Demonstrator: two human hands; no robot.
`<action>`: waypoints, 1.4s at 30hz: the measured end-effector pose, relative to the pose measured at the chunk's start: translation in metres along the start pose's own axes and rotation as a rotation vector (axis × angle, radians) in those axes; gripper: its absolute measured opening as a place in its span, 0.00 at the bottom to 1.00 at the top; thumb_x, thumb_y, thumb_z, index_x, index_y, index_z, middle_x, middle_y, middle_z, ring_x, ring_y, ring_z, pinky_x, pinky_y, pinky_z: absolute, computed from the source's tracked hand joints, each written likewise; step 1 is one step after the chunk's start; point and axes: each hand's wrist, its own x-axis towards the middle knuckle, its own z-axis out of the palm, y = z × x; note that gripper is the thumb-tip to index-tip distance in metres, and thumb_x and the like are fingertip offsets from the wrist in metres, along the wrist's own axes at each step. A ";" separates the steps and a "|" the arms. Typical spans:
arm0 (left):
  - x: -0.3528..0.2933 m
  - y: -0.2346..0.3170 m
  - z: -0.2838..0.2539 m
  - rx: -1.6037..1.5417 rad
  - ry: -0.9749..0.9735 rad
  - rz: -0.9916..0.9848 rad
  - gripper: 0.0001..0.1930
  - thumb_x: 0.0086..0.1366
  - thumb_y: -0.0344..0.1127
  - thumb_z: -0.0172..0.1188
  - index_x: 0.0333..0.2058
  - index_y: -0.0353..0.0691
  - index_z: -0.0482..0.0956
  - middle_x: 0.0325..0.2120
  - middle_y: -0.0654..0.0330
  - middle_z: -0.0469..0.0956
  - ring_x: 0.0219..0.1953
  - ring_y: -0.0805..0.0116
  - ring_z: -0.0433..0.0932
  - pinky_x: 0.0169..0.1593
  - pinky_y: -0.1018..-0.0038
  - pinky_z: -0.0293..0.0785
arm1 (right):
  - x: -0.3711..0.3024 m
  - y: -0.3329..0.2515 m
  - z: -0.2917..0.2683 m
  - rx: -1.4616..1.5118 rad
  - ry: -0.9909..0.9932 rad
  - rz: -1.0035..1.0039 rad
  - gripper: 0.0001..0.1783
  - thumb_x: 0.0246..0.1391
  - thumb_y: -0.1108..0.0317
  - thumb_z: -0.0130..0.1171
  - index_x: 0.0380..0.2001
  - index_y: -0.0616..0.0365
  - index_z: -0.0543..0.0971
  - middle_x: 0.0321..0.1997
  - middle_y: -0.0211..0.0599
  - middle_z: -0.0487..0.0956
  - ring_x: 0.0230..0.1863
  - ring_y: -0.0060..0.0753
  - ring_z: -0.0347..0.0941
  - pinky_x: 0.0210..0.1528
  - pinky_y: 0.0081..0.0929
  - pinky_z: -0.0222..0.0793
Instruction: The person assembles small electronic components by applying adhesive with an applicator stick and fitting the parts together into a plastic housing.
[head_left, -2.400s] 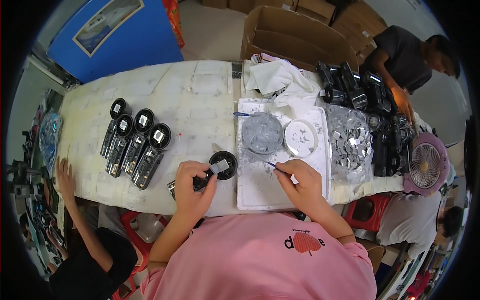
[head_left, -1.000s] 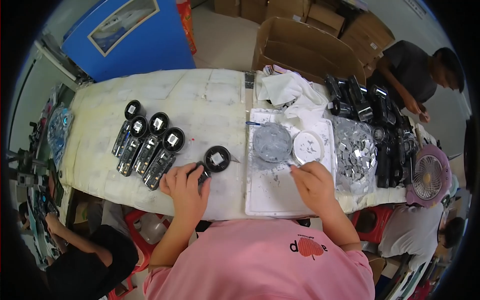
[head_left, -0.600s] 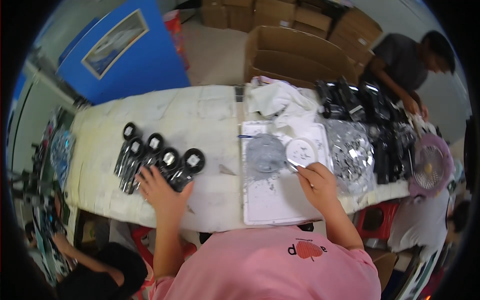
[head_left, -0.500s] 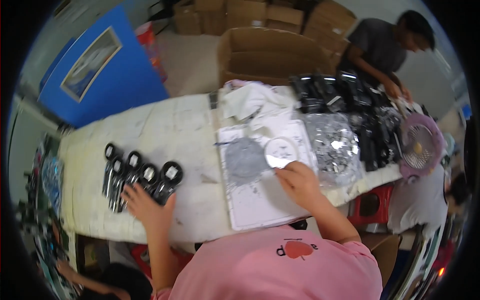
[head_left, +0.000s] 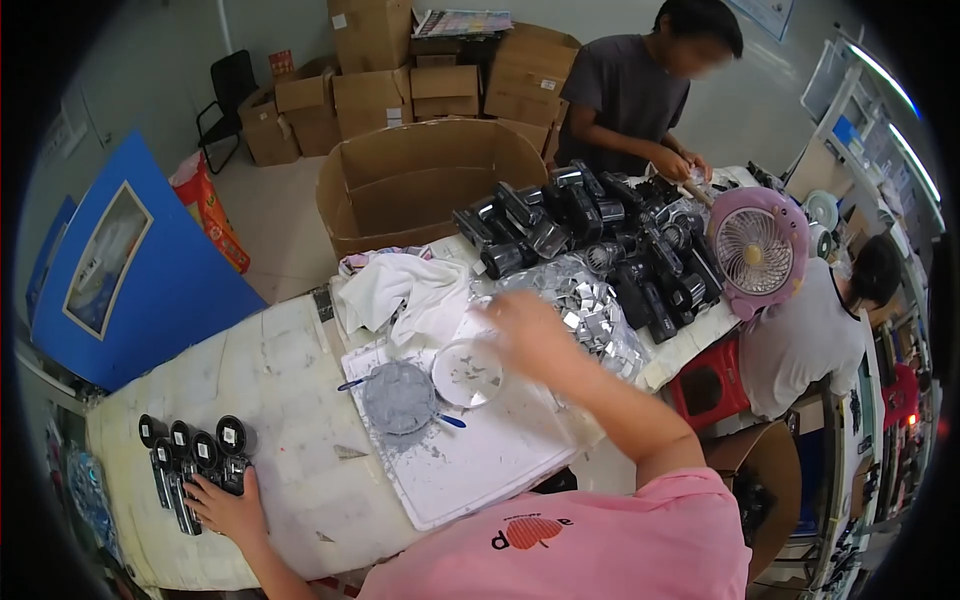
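Observation:
My left hand (head_left: 225,508) lies with fingers spread against a group of glossy black handheld devices (head_left: 205,450) at the left of the table. Their round ends carry white labels. My right hand (head_left: 525,335) is raised over the far right part of a white board (head_left: 470,485), so smeared by motion that its fingers cannot be read. Beneath and left of it, a white round dish (head_left: 468,374) holds grey flecks. Beside that dish sits a round patch of grey paste or powder (head_left: 398,398). A blue-handled tool (head_left: 452,421) sticks out at its right edge, and another blue end (head_left: 352,384) shows at its left.
Beyond the board lie a white cloth (head_left: 405,295) and a clear bag of small silver pieces (head_left: 597,315). Many black devices (head_left: 585,215) are piled behind, near a pink fan (head_left: 758,250). A co-worker (head_left: 630,85) handles something at the far side. A large carton (head_left: 420,170) stands behind the table.
The view has shifted, bringing more of the far side into sight. My right hand has moved away from between the dish and grey patch, uncovering the blue handle. My left hand stays by the black devices.

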 end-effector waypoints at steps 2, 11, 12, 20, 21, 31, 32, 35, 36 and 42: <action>0.001 -0.005 0.006 0.003 0.010 0.002 0.52 0.56 0.64 0.60 0.68 0.37 0.49 0.69 0.44 0.45 0.70 0.39 0.42 0.67 0.44 0.43 | 0.033 0.039 -0.015 -0.144 0.075 0.184 0.36 0.42 0.62 0.71 0.57 0.55 0.71 0.50 0.48 0.73 0.51 0.52 0.69 0.52 0.41 0.66; -0.013 -0.032 0.006 -0.530 0.315 0.315 0.42 0.59 0.46 0.63 0.66 0.36 0.53 0.66 0.38 0.52 0.67 0.36 0.49 0.67 0.50 0.48 | 0.071 0.123 0.013 -0.264 0.067 0.455 0.50 0.37 0.66 0.72 0.65 0.56 0.58 0.49 0.50 0.72 0.51 0.55 0.69 0.51 0.46 0.68; -0.017 -0.033 -0.002 -0.571 0.322 0.328 0.41 0.58 0.42 0.64 0.66 0.35 0.54 0.65 0.37 0.53 0.67 0.36 0.50 0.67 0.51 0.48 | 0.073 0.124 0.015 -0.188 0.101 0.434 0.48 0.38 0.67 0.71 0.63 0.58 0.60 0.48 0.51 0.73 0.50 0.55 0.71 0.50 0.47 0.68; -0.056 0.007 -0.041 -0.805 0.252 0.528 0.39 0.57 0.36 0.65 0.64 0.31 0.57 0.64 0.39 0.56 0.66 0.39 0.53 0.66 0.54 0.48 | 0.043 0.080 -0.024 -0.001 0.331 0.221 0.41 0.42 0.76 0.65 0.63 0.63 0.63 0.55 0.54 0.72 0.57 0.52 0.69 0.60 0.34 0.64; -0.066 0.011 -0.048 -0.932 0.257 0.541 0.35 0.57 0.32 0.63 0.62 0.30 0.60 0.60 0.41 0.62 0.62 0.42 0.60 0.65 0.55 0.53 | 0.040 0.054 -0.037 0.165 0.302 0.220 0.41 0.42 0.76 0.65 0.63 0.62 0.64 0.57 0.52 0.72 0.58 0.48 0.70 0.60 0.32 0.64; -0.099 0.060 -0.087 -1.765 -1.735 0.486 0.34 0.73 0.54 0.41 0.66 0.33 0.52 0.56 0.48 0.68 0.53 0.61 0.73 0.56 0.68 0.69 | 0.011 -0.089 -0.053 0.906 -0.822 -0.502 0.40 0.40 0.59 0.72 0.58 0.64 0.70 0.55 0.52 0.75 0.52 0.53 0.75 0.54 0.37 0.70; -0.107 0.062 -0.088 -1.725 -1.820 0.486 0.36 0.72 0.56 0.41 0.67 0.32 0.51 0.55 0.48 0.68 0.54 0.63 0.72 0.57 0.69 0.68 | 0.015 -0.099 -0.053 0.890 -0.881 -0.495 0.42 0.41 0.60 0.72 0.59 0.63 0.69 0.55 0.53 0.75 0.52 0.53 0.75 0.53 0.37 0.71; -0.103 0.068 -0.100 -1.693 -1.855 0.620 0.41 0.71 0.60 0.41 0.67 0.29 0.48 0.54 0.48 0.68 0.54 0.64 0.71 0.58 0.71 0.66 | 0.013 -0.095 -0.036 1.059 -0.760 -0.573 0.45 0.41 0.57 0.70 0.63 0.60 0.65 0.54 0.51 0.75 0.53 0.51 0.74 0.52 0.36 0.70; -0.101 0.069 -0.104 -1.707 -1.872 0.637 0.41 0.71 0.60 0.41 0.67 0.29 0.48 0.55 0.47 0.68 0.54 0.64 0.71 0.58 0.71 0.66 | 0.014 -0.094 -0.038 1.059 -0.760 -0.554 0.45 0.40 0.58 0.70 0.62 0.60 0.65 0.54 0.50 0.75 0.53 0.51 0.74 0.52 0.36 0.70; -0.104 0.072 -0.106 -1.705 -1.824 0.641 0.39 0.71 0.59 0.40 0.67 0.31 0.49 0.56 0.45 0.67 0.55 0.60 0.72 0.57 0.70 0.67 | 0.013 -0.093 -0.042 1.083 -0.642 -0.588 0.44 0.38 0.63 0.73 0.60 0.61 0.68 0.51 0.49 0.78 0.47 0.49 0.78 0.47 0.33 0.73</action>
